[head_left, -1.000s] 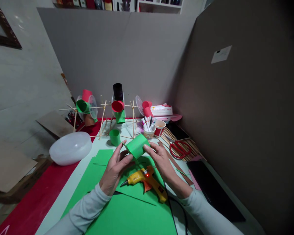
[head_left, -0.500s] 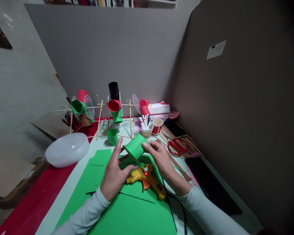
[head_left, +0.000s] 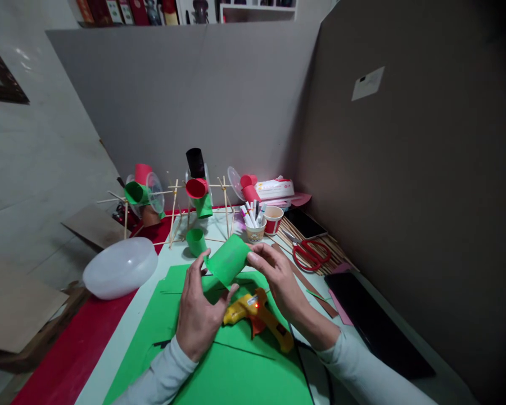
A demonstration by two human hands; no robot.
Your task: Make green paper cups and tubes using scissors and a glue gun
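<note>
Green paper roll (head_left: 227, 260) hung in the air just above the yellow glue gun (head_left: 257, 315), with open room only toward the person; grey panels closed the tabletop (head_left: 122, 343) behind and right of the gun; the roll looked smooth, curled, tilted; the left hand (head_left: 200, 312) pinched its near edge with clenched fingers, the right hand (head_left: 278, 278) grasped its right end; beyond the gun stood a small green cup (head_left: 196, 242), a stick frame (head_left: 177, 211), red scissors (head_left: 310, 254); left of it lay a white bowl (head_left: 120, 267).
</note>
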